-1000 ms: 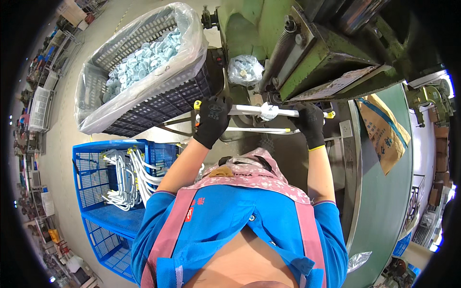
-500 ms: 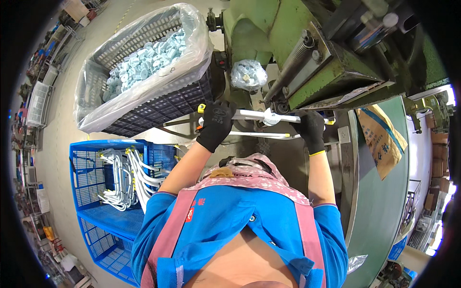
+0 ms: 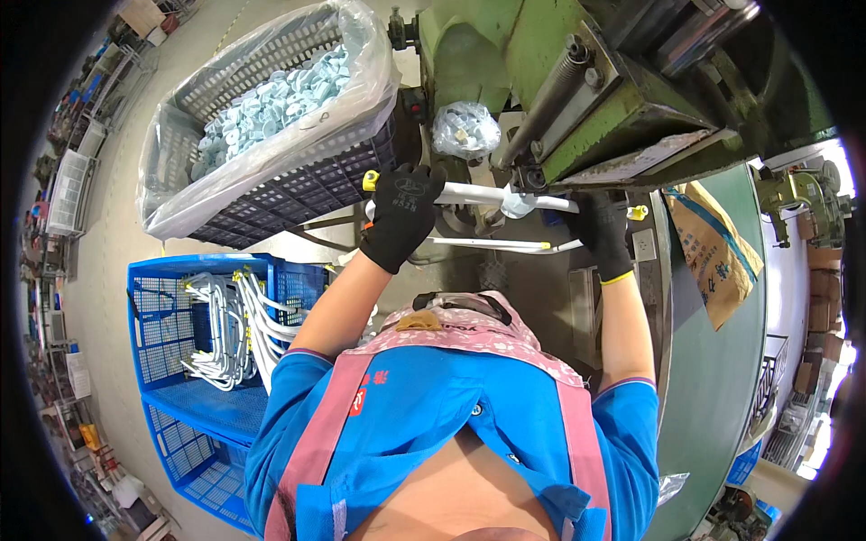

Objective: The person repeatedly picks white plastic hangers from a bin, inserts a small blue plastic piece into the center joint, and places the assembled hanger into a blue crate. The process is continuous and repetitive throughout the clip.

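My left hand (image 3: 404, 216), in a black glove, is closed round the left part of a white bent tube (image 3: 474, 194). A yellow cap (image 3: 371, 180) sticks out past that hand. My right hand (image 3: 603, 230), gloved in black too, grips the tube's right part, with another yellow end (image 3: 639, 213) beyond it. Between the hands, a pale round plastic piece (image 3: 517, 206) sits on the tube, just below the tool of a green press (image 3: 631, 126). A second white length (image 3: 496, 243) with a yellow tip runs nearer to me; whether it joins the held tube I cannot tell.
A plastic-lined dark crate (image 3: 298, 194) of pale blue plastic pieces (image 3: 271, 108) stands far left. Below it, a blue crate (image 3: 207, 406) holds several white bent tubes (image 3: 216, 338). A clear bag of small parts (image 3: 466, 131) lies by the press. Brown paper (image 3: 713, 252) rests on the green table (image 3: 713, 388).
Both hands have moved a little away from me with the tube, and the right hand has shifted right. The round piece on the tube is now closer to the press tool.
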Demonstrator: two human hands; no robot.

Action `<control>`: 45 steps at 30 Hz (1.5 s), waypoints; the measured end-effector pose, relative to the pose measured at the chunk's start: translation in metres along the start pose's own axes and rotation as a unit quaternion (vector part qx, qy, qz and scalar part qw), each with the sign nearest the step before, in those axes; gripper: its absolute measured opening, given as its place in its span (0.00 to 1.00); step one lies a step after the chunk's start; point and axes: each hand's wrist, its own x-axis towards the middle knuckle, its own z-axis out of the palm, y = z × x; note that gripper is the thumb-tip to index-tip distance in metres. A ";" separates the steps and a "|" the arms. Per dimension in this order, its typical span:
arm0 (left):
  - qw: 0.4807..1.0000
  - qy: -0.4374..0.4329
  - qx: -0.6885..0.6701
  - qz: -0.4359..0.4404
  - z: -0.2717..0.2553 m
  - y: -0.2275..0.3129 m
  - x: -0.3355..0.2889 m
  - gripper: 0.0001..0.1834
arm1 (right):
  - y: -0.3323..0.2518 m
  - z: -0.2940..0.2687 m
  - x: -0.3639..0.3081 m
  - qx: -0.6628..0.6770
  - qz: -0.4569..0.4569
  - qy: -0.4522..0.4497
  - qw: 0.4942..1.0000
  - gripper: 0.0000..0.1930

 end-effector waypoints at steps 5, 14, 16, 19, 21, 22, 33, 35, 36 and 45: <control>0.991 0.104 -0.033 0.077 -0.027 0.003 -0.014 0.26 | -0.030 -0.038 -0.012 0.042 -0.033 0.040 0.998 0.16; 0.982 0.004 -0.167 0.083 -0.025 0.107 -0.013 0.29 | -0.092 -0.085 -0.011 0.022 -0.094 -0.127 0.987 0.14; 0.981 0.033 -0.175 0.074 -0.012 0.116 -0.009 0.23 | -0.094 -0.092 -0.014 0.083 -0.128 -0.116 0.981 0.14; 0.969 0.048 -0.228 0.079 0.008 0.116 -0.015 0.22 | -0.092 -0.096 -0.029 0.178 -0.140 0.004 0.974 0.14; 0.964 0.127 -0.233 0.015 0.022 0.119 -0.021 0.18 | -0.080 -0.104 -0.050 0.261 -0.244 -0.021 0.934 0.14; 0.945 0.092 -0.311 -0.028 0.027 0.121 -0.024 0.18 | -0.072 -0.103 -0.057 0.274 -0.305 -0.040 0.911 0.15; 0.969 0.068 -0.203 -0.127 0.016 0.105 -0.034 0.11 | 0.001 -0.061 -0.144 0.328 -0.174 -0.151 0.916 0.17; 0.968 0.085 -0.194 -0.138 0.005 0.093 -0.038 0.10 | 0.002 -0.037 -0.156 0.457 0.068 -0.291 0.838 0.13; 0.965 0.082 -0.205 -0.143 -0.003 0.087 -0.041 0.10 | -0.002 -0.022 -0.160 0.513 0.131 -0.274 0.802 0.12; 0.798 0.156 -0.558 -0.166 -0.053 -0.021 -0.097 0.07 | 0.007 -0.010 -0.141 0.331 0.025 -0.202 0.921 0.13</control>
